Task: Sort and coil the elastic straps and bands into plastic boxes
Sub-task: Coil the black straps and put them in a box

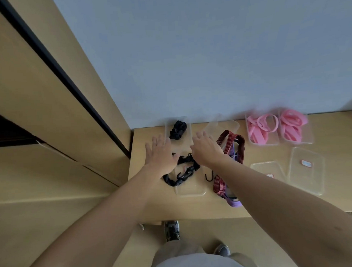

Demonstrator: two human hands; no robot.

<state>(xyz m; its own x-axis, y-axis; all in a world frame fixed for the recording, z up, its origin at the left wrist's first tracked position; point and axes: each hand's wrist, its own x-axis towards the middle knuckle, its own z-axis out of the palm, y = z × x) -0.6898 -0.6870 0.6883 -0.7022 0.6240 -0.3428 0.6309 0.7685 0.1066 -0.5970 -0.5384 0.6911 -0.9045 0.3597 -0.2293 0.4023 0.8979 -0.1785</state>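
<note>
A clear plastic box at the back of the desk holds a coiled black strap. My left hand reaches toward its left side with fingers spread, holding nothing. My right hand reaches at its right side, fingers extended, also holding nothing. Below the hands a black strap with plastic hooks lies over another clear box. A red-striped strap and a purple band lie to the right over a clear box.
Two clear boxes with pink bands stand at the back right. Two clear boxes lie in front of them. A black metal hook lies mid-desk. The wall rises behind; a wooden cabinet stands at left.
</note>
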